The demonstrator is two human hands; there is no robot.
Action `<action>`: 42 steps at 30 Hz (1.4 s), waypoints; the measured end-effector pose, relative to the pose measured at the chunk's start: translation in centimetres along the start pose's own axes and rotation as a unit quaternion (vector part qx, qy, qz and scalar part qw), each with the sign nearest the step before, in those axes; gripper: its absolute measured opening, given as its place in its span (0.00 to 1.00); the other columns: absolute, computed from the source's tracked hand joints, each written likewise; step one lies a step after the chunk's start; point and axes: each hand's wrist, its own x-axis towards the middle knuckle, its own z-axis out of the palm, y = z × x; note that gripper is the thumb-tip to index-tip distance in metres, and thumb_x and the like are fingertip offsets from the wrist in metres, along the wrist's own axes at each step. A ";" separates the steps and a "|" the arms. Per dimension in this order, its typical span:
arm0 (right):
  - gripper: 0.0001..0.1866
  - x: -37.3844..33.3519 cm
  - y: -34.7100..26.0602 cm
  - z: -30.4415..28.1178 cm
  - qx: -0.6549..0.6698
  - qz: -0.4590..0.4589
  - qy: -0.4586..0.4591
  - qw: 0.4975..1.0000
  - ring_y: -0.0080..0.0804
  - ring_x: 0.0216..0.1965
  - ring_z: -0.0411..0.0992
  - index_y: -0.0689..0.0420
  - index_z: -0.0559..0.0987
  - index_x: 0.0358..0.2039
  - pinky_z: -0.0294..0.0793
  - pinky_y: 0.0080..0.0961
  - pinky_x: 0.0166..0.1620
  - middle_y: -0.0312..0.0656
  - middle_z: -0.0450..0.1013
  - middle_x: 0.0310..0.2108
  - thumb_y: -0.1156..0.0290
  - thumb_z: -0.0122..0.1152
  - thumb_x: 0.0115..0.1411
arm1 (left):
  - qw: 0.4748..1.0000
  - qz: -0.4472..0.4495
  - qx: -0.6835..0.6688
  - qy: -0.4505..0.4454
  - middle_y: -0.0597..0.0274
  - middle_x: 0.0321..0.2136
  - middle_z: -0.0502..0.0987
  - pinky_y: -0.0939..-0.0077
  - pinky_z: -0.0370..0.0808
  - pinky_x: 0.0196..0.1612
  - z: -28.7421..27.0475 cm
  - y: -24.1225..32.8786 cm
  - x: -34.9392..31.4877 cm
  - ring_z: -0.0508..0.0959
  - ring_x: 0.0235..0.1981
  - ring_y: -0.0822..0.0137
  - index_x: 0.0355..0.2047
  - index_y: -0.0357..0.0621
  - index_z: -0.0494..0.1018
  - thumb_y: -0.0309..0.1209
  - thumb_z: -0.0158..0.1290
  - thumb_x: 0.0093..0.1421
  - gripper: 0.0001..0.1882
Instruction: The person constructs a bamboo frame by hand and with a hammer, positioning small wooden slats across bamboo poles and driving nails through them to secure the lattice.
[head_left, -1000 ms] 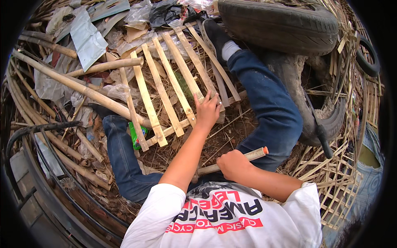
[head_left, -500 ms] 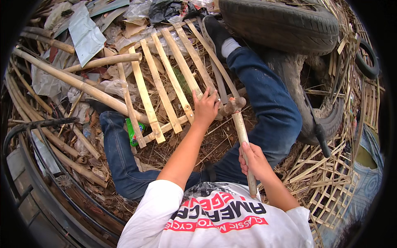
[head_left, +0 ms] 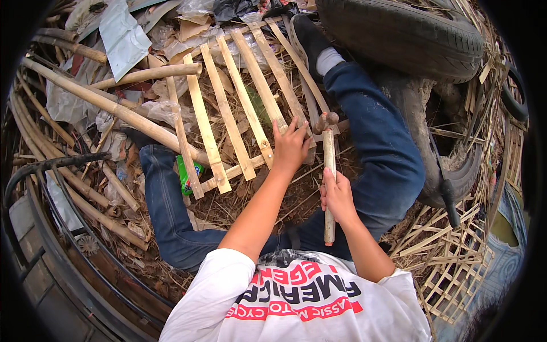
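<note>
A frame of light bamboo slats (head_left: 227,114) lies on the ground between my outstretched legs, its slats fixed across a near rail and a far rail. My left hand (head_left: 290,147) lies on the near ends of the right-hand slats with its fingers spread. In my right hand (head_left: 338,196) is a hammer (head_left: 329,149), gripped around the middle of its pale wooden handle. The rusty hammer head points away from me, close to the right of my left fingertips. Whether a nail sits under those fingers cannot be seen.
Bamboo poles (head_left: 131,117) lie at the left, beside a black metal rack (head_left: 57,165). A large tyre (head_left: 410,43) stands at the far right. Plastic sheets and a green packet (head_left: 185,175) litter the ground. Woven bamboo lattice (head_left: 456,279) lies at the right.
The hammer has shifted left and its handle has swung more upright, with my right hand moving away from me. My left hand stays on the slats, its fingers a little more spread.
</note>
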 end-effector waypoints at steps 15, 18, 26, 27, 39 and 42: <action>0.21 0.9 0.8 -0.9 -0.019 0.033 -0.013 0.999 0.21 0.11 0.62 0.59 0.66 0.31 0.64 0.22 0.12 0.34 0.62 0.15 0.53 0.47 0.70 | 1.000 -0.007 0.002 -0.015 0.59 0.43 0.81 0.33 0.48 0.65 -0.3 0.2 0.0 0.71 0.59 0.57 0.51 0.42 0.75 0.28 0.63 0.51 0.25; 0.20 1.0 0.9 -1.0 -0.014 0.031 -0.017 0.999 0.21 0.11 0.62 0.59 0.66 0.31 0.63 0.22 0.12 0.34 0.62 0.15 0.54 0.48 0.70 | 1.000 -0.012 0.007 -0.026 0.60 0.43 0.81 0.33 0.48 0.65 -0.2 0.3 0.0 0.71 0.59 0.58 0.52 0.42 0.74 0.28 0.63 0.52 0.25; 0.20 1.0 0.5 -0.8 -0.038 0.025 -0.010 0.999 0.21 0.10 0.61 0.58 0.66 0.30 0.63 0.22 0.12 0.34 0.62 0.15 0.54 0.48 0.70 | 1.000 -0.015 0.017 -0.016 0.61 0.43 0.81 0.33 0.48 0.65 0.1 0.2 -0.1 0.72 0.59 0.60 0.51 0.43 0.75 0.30 0.62 0.53 0.24; 0.20 1.1 0.6 -0.8 -0.037 0.023 -0.007 0.999 0.21 0.10 0.61 0.58 0.66 0.30 0.63 0.22 0.12 0.34 0.62 0.15 0.54 0.47 0.70 | 1.000 -0.015 0.017 -0.016 0.61 0.42 0.81 0.33 0.48 0.65 0.1 0.2 -0.1 0.72 0.59 0.60 0.51 0.43 0.75 0.30 0.62 0.53 0.23; 0.21 0.8 -0.8 -0.8 -0.076 -0.007 -0.004 0.997 0.18 0.10 0.59 0.57 0.65 0.28 0.62 0.19 0.12 0.32 0.61 0.15 0.53 0.43 0.71 | 1.000 -0.016 0.013 0.002 0.61 0.40 0.82 0.33 0.48 0.65 0.2 0.0 -0.2 0.73 0.58 0.60 0.50 0.44 0.75 0.31 0.61 0.54 0.22; 0.21 0.5 -1.1 -0.7 -0.071 -0.006 0.004 0.997 0.18 0.10 0.59 0.57 0.65 0.28 0.62 0.19 0.12 0.32 0.60 0.15 0.53 0.43 0.71 | 1.000 -0.019 0.009 0.003 0.61 0.41 0.81 0.33 0.48 0.65 0.2 -0.1 -0.5 0.73 0.58 0.61 0.50 0.44 0.76 0.31 0.61 0.54 0.22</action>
